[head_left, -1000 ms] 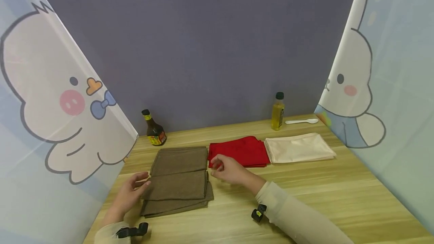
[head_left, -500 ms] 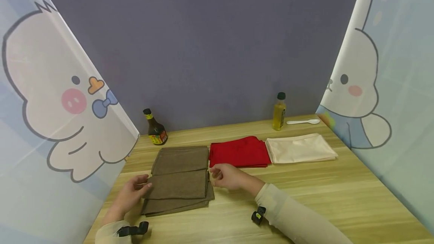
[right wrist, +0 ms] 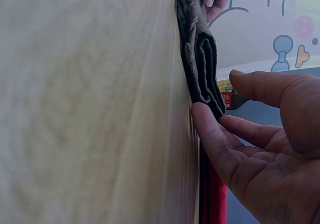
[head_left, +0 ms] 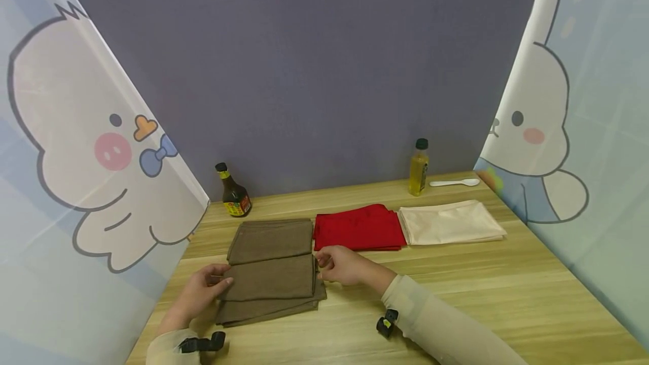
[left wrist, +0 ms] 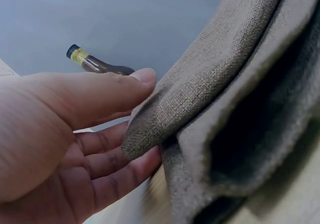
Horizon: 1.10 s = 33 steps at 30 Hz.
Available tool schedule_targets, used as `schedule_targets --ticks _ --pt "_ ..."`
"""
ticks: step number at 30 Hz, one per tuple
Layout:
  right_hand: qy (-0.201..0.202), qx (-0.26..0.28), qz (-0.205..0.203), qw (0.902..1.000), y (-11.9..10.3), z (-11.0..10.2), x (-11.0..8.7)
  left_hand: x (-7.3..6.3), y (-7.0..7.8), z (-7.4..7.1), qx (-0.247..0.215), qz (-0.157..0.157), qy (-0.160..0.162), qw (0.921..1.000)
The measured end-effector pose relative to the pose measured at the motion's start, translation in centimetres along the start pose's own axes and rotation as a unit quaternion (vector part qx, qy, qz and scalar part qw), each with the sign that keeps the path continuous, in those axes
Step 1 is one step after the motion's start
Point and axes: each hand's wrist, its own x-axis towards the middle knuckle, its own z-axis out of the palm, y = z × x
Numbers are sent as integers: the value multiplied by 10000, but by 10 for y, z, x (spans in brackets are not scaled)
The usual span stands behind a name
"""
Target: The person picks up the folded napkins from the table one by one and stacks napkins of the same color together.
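Note:
A folded brown cloth (head_left: 269,279) lies on the table in front of me, over the near part of more brown folded fabric (head_left: 271,241). My left hand (head_left: 200,292) is at its left edge. In the left wrist view, the thumb (left wrist: 117,90) touches the top fold and the fingers (left wrist: 122,179) lie below, with the cloth's corner between them. At the opposite end, my right hand (head_left: 342,265) touches the edge with its fingertips. Its thumb (right wrist: 257,86) stands apart from the cloth in the right wrist view.
A folded red cloth (head_left: 357,228) and a folded cream cloth (head_left: 451,222) lie to the right. Behind stand a dark sauce bottle (head_left: 235,193) and a yellow oil bottle (head_left: 418,169), with a white spoon (head_left: 453,182) at the back right. Printed side curtains flank the table.
My left hand has moved slightly right, and the near brown cloth has shifted right with it. My right hand has lowered towards me to the cloth's right edge.

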Motion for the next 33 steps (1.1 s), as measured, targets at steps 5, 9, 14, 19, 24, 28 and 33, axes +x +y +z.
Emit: schedule_targets --ticks 5,9,14,19,24,28,33 --pt "48 214 30 9998 -1 0 0 1 0 2 -128 12 -66 9999" --pt "26 519 36 9986 -1 1 1 1 0 3 -273 -65 -105 9996" --pt "-23 681 0 9977 -2 2 0 3 1 5 -267 -148 -148 9994" --pt "-46 670 87 9977 -3 2 0 3 3 7 29 5 -161 9999" --pt "-42 677 148 9976 -3 2 0 4 6 10 190 140 -235 9994" --pt "-43 690 220 9974 -1 2 0 3 8 12 258 69 -242 9993" --pt "-76 657 306 9973 -1 2 0 3 10 13 395 149 -179 9989"
